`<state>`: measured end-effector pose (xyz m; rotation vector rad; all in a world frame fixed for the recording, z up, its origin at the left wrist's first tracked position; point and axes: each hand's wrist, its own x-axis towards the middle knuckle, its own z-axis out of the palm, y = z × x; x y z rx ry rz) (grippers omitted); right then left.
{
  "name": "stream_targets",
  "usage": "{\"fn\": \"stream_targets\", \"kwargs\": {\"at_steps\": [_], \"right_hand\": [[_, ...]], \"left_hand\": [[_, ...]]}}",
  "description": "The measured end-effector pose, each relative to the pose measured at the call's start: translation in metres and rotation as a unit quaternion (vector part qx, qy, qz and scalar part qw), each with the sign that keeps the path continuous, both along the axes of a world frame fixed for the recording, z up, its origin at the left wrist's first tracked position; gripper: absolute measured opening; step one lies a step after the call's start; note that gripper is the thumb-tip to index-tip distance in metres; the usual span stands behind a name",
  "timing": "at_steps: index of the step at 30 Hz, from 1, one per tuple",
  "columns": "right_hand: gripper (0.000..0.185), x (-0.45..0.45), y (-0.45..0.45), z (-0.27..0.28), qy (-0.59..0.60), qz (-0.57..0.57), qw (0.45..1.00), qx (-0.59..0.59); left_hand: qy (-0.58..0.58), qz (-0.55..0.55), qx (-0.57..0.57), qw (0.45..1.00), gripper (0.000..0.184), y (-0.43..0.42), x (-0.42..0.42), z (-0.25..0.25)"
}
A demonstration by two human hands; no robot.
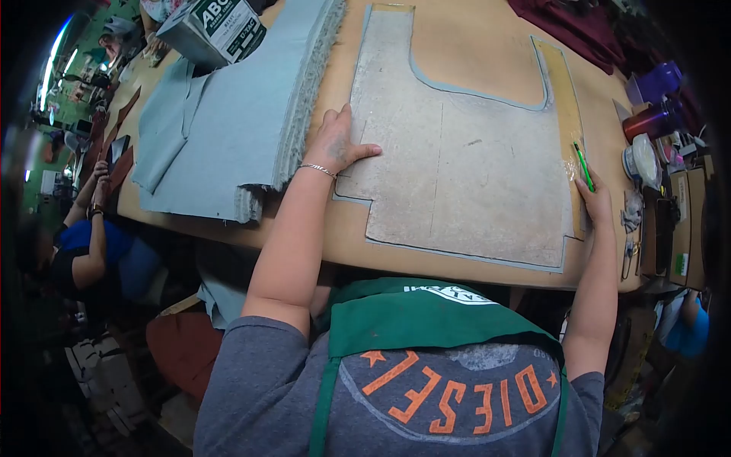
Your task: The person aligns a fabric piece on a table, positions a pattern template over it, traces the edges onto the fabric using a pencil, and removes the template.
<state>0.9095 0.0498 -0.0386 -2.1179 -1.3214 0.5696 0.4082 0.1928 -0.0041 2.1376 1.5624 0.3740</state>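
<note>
A large grey, worn pattern template point(472, 175) with a deep curved cutout lies on the table, a rim of light blue fabric point(354, 199) showing along its edges. A yellowish taped strip point(560, 99) runs down its right side. My left hand point(340, 142) is open at the template's left edge, thumb stretched out over its surface. At the right edge, my right hand point(596, 196) is closed round a green pen point(583, 167), which points away from me. Some of its fingers are hidden.
Left of the template is a thick stack of light blue fabric point(236, 129), with a printed box point(213, 34) behind it. Dark red cloth point(571, 30), a purple tumbler point(653, 118) and a tape roll point(643, 160) sit to the right. Another person's arm point(90, 236) shows at far left.
</note>
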Motion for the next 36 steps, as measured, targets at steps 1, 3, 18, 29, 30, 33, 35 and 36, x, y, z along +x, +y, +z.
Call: {"fn": "stream_targets", "kwargs": {"at_steps": [1,3,18,29,30,33,35,36], "right_hand": [[0.053,-0.001,0.000,0.000,0.008,-0.002,1.000,-0.001],[0.052,-0.002,0.000,0.000,0.016,-0.002,1.000,0.005],[0.050,-0.019,-0.003,0.015,-0.094,-0.030,0.995,-0.018],[0.051,-0.028,-0.003,0.022,-0.091,-0.064,0.992,-0.051],[0.051,-0.027,-0.002,0.021,-0.091,-0.065,0.993,-0.047],[0.050,-0.025,-0.002,0.018,-0.090,-0.060,0.993,-0.044],[0.050,-0.023,-0.002,0.017,-0.090,-0.057,0.993,-0.041],[0.050,-0.022,-0.002,0.016,-0.090,-0.055,0.994,-0.038]], "left_hand": [[0.002,0.003,-0.006,1.000,0.099,-0.001,0.000,0.001],[0.009,0.006,-0.012,1.000,0.101,-0.002,0.001,0.002],[-0.019,-0.094,0.074,0.993,0.087,0.006,0.000,-0.003],[0.037,-0.033,0.040,0.998,0.093,-0.001,0.004,0.003],[0.036,-0.037,0.049,0.997,0.094,0.000,0.003,0.001],[0.040,-0.040,0.054,0.997,0.095,0.000,0.003,0.001],[0.044,-0.040,0.048,0.997,0.095,-0.001,0.004,0.003],[0.045,-0.040,0.045,0.997,0.095,0.000,0.005,0.003]]}}
